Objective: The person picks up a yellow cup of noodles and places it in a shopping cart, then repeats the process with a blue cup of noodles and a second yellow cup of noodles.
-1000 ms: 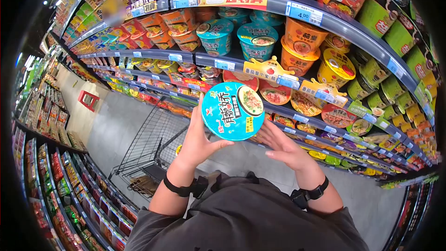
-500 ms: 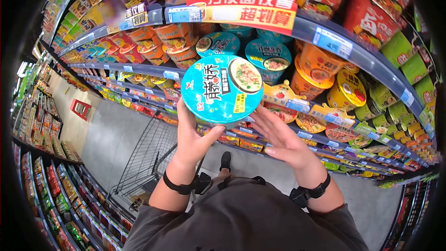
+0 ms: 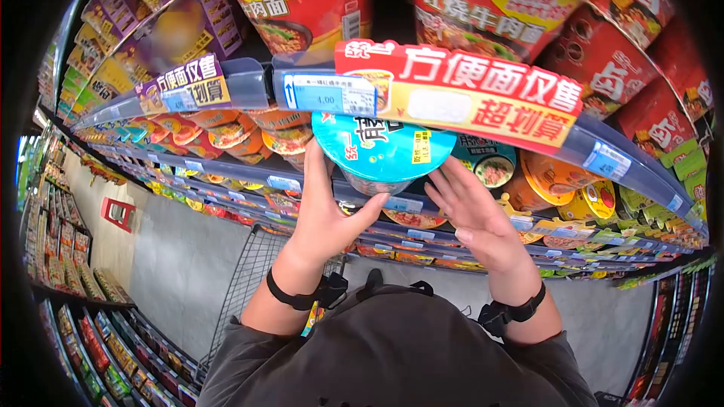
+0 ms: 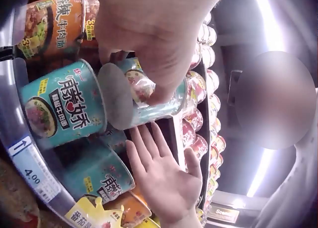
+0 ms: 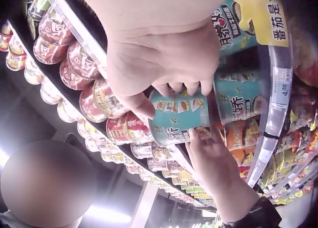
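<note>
A teal instant noodle cup (image 3: pixel 377 158) is gripped by my left hand (image 3: pixel 324 215), thumb on its near side. In the head view the upper shelf's sign overlaps the far part of its lid. My right hand (image 3: pixel 483 218) is beside the cup, fingers straight and fingertips close to its side. From the left wrist, the cup (image 4: pixel 171 106) appears tipped, its pale end facing a matching teal cup (image 4: pixel 64 104) on the shelf. The right palm (image 4: pixel 169 188) shows flat there. Another teal cup (image 3: pixel 494 166) stands beyond my right fingertips in the head view.
A red and yellow promotional sign (image 3: pixel 460 94) hangs on the upper shelf edge (image 3: pixel 245 87). Large red noodle tubs (image 3: pixel 302 7) stand above it. A wire shopping cart (image 3: pixel 253 271) is at the lower left, and a red step stool (image 3: pixel 118 213) stands farther along the aisle.
The cup and both hands have moved forward to the shelf, and the cup's far side has passed under the upper shelf edge. The shelves appear closer. My left hand keeps its grip.
</note>
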The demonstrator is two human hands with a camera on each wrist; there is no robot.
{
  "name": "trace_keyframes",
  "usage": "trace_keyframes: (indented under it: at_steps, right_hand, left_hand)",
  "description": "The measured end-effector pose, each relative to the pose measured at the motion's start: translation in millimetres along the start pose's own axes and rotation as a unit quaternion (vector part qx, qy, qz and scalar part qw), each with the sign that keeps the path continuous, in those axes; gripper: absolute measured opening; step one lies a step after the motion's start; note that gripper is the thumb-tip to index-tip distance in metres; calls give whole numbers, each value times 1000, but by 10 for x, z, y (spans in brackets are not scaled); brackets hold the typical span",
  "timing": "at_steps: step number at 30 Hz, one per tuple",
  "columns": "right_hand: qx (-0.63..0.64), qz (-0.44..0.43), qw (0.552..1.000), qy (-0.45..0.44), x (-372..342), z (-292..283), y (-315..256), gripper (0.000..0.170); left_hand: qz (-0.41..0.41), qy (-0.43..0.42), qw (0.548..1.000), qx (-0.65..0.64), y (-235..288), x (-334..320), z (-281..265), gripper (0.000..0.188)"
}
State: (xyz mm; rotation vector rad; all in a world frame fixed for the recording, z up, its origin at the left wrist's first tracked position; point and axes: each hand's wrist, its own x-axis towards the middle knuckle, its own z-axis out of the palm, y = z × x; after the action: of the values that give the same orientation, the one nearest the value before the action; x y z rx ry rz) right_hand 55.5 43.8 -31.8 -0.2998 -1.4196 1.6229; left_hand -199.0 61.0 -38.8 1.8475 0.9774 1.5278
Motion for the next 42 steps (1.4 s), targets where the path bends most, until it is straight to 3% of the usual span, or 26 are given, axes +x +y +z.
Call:
trace_keyframes:
  at_steps: [2,4,8,14,24,30,32,34,38,42]
  right_hand:
    - [-1,-1,1000,1,91,-37,39,91]
    - [6,-13,1000,14,139,-63,115,88]
    - [21,-65,997,25,217,-83,212,84]
    - [-19,-30,998,58,221,-7,172,84]
    - [-34,52,998,29,21,-33,56,82]
    - [-21,56,998,-13,-379,-201,-76,74]
    - [0,64,997,-32,-557,-293,-129,72]
    - [12,70,997,-28,-756,-333,-183,70]
    - [23,101,995,-6,-1210,-406,-251,67]
    - [45,139,989,-6,-1607,-445,-241,65]
  left_hand:
    - [2,-10,1000,16,-107,80,-63,100]
    - [-46,-22,998,-23,-130,168,-68,103]
    - [-19,2,999,40,-316,213,-24,105]
    - [9,-8,999,49,-440,295,17,99]
    - [30,0,991,132,-362,350,53,88]
    - [43,44,986,158,-229,113,141,95]
    - [55,77,983,158,-154,-46,178,91]
    - [59,113,988,92,-140,-267,207,73]
    - [79,162,972,148,62,-756,232,57]
    - [36,190,963,188,294,-1327,274,52]
